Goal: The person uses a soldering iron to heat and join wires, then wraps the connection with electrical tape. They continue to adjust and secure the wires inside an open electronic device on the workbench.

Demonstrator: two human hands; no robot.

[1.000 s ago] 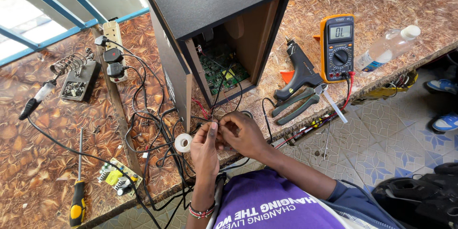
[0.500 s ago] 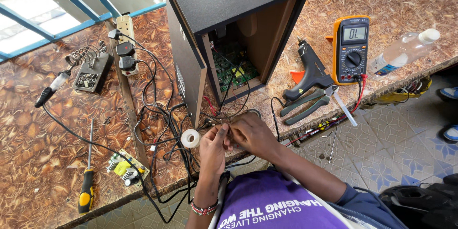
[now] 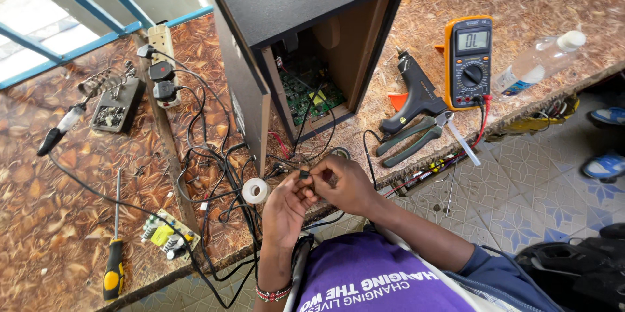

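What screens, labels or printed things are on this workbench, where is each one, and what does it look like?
Multimeter: right of the open speaker cabinet, orange-cased, grey rectangular screen on top, round dial below.
Plastic bottle: lying at the bench's right edge, clear, white cap, blue-and-white label band.
Shirt: purple, white lettering, bottom of view.
Both hands pinch a wire before the cabinet.

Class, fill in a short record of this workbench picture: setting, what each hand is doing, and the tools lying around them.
setting: brown patterned workbench
main item: open black speaker cabinet, green circuit board inside
left hand: pinching thin black wires
right hand: pinching the same wires
beside hands: white tape roll
right side: multimeter, glue gun, pliers, plastic bottle
left side: screwdriver, soldering iron, power strip
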